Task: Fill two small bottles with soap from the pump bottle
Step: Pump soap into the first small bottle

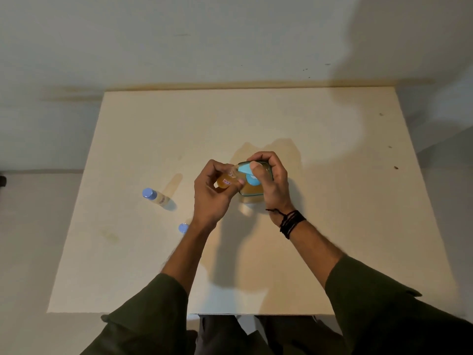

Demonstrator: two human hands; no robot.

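- Pumping soap is the step in hand: the right hand (pixel 271 185) sits over the pump bottle (pixel 252 194) near the middle of the cream table (pixel 332 226), its fingers curled around the far side and its thumb (pixel 256 167) pressing on the blue pump head (pixel 249 175).
- The left hand (pixel 212 193) holds a small bottle (pixel 226 181) at about nine o'clock from the pump head, fingers closed narrowly around its amber, labelled body.
- The relation that matters: the small bottle lies tilted, its long axis running from roughly eight o'clock up toward two o'clock, so its open clear neck meets the pump's nozzle tip. Mouth and nozzle look touching or just short of it; fingers hide the exact joint.
- Amber liquid shows inside the held bottle, so I judge it partly filled, though the level is hard to read.
- The second small bottle (pixel 156 197), with a blue cap on, stands well apart at nine o'clock from the hands, nearer the left hand; it looks pale and probably still unfilled.
- A loose blue cap (pixel 183 228) lies at seven o'clock from the left hand, just beside the left forearm.
- Risk, as I judge it: if the neck drifts off the nozzle, soap lands on the table.
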